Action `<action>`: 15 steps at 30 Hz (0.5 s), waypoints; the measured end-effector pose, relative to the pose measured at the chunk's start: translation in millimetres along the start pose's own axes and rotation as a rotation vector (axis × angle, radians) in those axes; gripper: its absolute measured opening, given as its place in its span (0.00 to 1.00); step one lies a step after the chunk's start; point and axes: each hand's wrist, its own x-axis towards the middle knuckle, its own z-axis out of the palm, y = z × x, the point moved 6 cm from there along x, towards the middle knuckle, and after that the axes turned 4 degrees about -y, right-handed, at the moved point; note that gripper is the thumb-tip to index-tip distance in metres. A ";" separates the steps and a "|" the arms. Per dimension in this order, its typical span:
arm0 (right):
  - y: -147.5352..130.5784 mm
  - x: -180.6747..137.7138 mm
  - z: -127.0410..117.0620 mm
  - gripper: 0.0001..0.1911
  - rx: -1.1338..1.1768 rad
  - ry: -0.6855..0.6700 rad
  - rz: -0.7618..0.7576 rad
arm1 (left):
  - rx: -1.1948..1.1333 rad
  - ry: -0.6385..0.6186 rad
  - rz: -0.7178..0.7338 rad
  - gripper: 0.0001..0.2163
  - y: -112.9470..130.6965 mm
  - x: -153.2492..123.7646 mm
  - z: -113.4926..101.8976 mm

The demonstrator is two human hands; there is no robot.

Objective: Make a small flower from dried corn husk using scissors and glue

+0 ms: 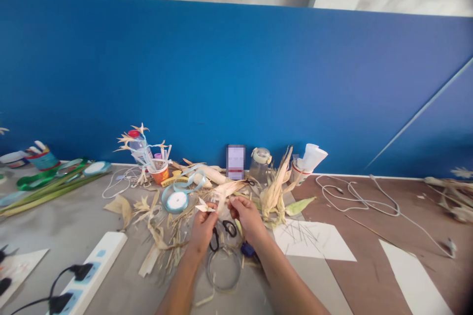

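My left hand (pixel 202 226) pinches a small pale corn husk piece (pixel 203 205), its pointed tips sticking up past the fingers. To its right, my right hand (pixel 248 215) is closed at thumb and forefinger beside a light strip of corn husk (pixel 221 199); whether it grips that strip, I cannot tell. Black-handled scissors (pixel 229 228) lie between my wrists, above a coil of thin wire (pixel 223 268). A roll of light blue ribbon (pixel 177 202) rests left of my hands. Dried corn husks (pixel 274 197) are heaped beyond my right hand.
An orange cup (pixel 160 175) with husk flowers stands at the back left. A glass jar (pixel 260 163) and a blurred upright screen (pixel 235 162) are near the blue partition (pixel 236 78). Thin wires lie on white paper (pixel 332 243). A power strip (pixel 92 270) sits front left.
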 end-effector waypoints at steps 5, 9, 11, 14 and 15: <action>-5.9 -8.3 -5.1 0.09 -0.707 -0.031 -0.100 | 0.058 0.074 0.062 0.11 0.2 4.0 -13.0; 2.0 -22.4 7.0 0.15 -1.169 -0.196 -0.030 | 0.125 0.117 0.067 0.12 0.1 6.3 -17.7; 5.4 -27.4 12.7 0.16 -1.287 -0.249 -0.015 | 0.131 0.137 0.054 0.13 0.5 6.2 -18.2; 7.7 -30.2 16.6 0.14 -1.357 -0.238 -0.019 | 0.127 0.155 0.038 0.13 1.9 5.3 -18.1; 8.2 -30.6 16.7 0.13 -1.366 -0.221 -0.017 | 0.128 0.162 0.027 0.14 1.8 5.1 -18.4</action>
